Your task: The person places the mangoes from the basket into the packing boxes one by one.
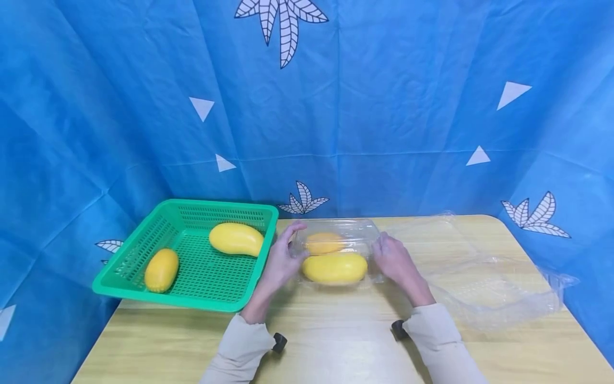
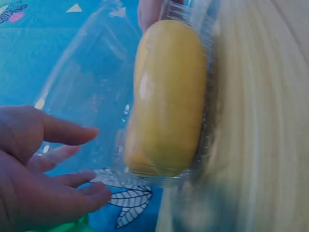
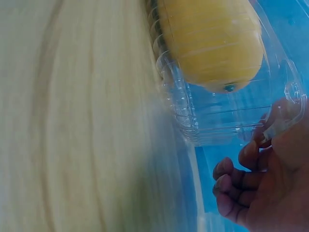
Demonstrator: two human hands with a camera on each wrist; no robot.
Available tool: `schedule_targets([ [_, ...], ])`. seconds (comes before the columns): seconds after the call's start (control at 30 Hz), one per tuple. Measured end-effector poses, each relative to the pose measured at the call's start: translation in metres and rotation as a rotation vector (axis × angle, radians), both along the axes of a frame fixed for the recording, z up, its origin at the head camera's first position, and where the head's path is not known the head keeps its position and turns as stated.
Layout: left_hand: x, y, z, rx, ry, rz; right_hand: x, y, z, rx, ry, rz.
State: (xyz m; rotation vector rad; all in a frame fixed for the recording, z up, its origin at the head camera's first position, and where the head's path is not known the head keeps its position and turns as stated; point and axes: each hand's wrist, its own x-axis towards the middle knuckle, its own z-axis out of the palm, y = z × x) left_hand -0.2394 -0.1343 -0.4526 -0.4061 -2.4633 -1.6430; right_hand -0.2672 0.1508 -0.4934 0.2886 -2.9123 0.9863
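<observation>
A clear plastic clamshell box (image 1: 355,229) stands on the table with its lid raised. Inside lie a long yellow fruit (image 1: 334,268) at the front and a more orange one (image 1: 323,244) behind it. At the box's left side is my left hand (image 2: 53,179), its fingers loosely extended beside the clear lid (image 2: 91,82); whether they touch it is hard to tell. On the right, my right hand (image 3: 275,179) pinches the lid's edge between thumb and finger, the other fingers curled. The front fruit hides part of the rear one in the left wrist view.
To the left, a green perforated basket (image 1: 179,300) holds a yellow fruit (image 1: 235,239) and an orange-yellow ridged one (image 1: 161,270). More clear plastic packaging (image 1: 499,293) lies at the right of the wooden table (image 1: 331,341). A blue cloth (image 1: 384,106) hangs behind.
</observation>
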Motion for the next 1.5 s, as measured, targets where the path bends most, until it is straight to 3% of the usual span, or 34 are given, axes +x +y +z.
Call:
schedule_targets([
  [0.2, 0.01, 0.001, 0.012, -0.253, -0.136, -0.06, -0.004, 0.002, 0.002, -0.045, -0.044, -0.013],
  [0.3, 0.014, 0.002, 0.015, -0.305, -0.185, -0.088, -0.006, 0.003, 0.001, -0.071, -0.019, -0.008],
  [0.43, 0.016, 0.002, 0.015, -0.31, -0.186, -0.095, -0.007, 0.004, -0.003, -0.128, 0.026, 0.021],
  [0.73, 0.018, 0.001, 0.014, -0.333, -0.21, -0.106, -0.002, 0.015, 0.002, -0.251, -0.113, 0.056],
  [1.03, 0.016, 0.001, 0.011, -0.327, -0.21, -0.103, 0.004, 0.021, 0.016, -0.295, -0.19, 0.035],
  [1.2, 0.018, 0.002, 0.009, -0.335, -0.214, -0.102, 0.015, 0.021, 0.023, -0.336, -0.245, 0.006],
  [1.5, 0.02, 0.006, 0.01, -0.363, -0.226, -0.082, 0.039, 0.023, 0.035, -0.461, -0.347, 0.044],
])
